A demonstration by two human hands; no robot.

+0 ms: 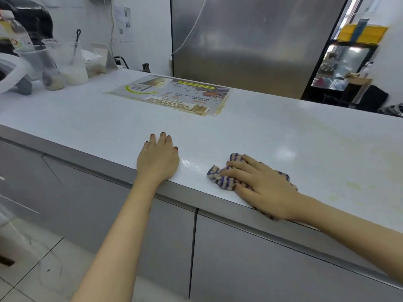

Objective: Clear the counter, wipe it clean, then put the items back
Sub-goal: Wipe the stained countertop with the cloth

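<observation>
A long white counter [283,131] runs from left to right. My right hand [261,186] lies flat, fingers spread, on a crumpled purple-and-beige striped cloth [214,174] near the counter's front edge, pressing it onto the surface. My left hand [158,158] rests palm-down with straight fingers on the bare counter to the left of the cloth, holding nothing. A wet sheen shows between the two hands. Faint yellowish stains mark the counter at the right [353,186].
A laminated menu sheet [172,94] lies flat at the counter's back. Several plastic cups [69,64] and a bottle [13,33] stand at the far left beside a white machine [11,73]. A steel fridge [250,40] rises behind. Grey cabinet doors [239,258] are below.
</observation>
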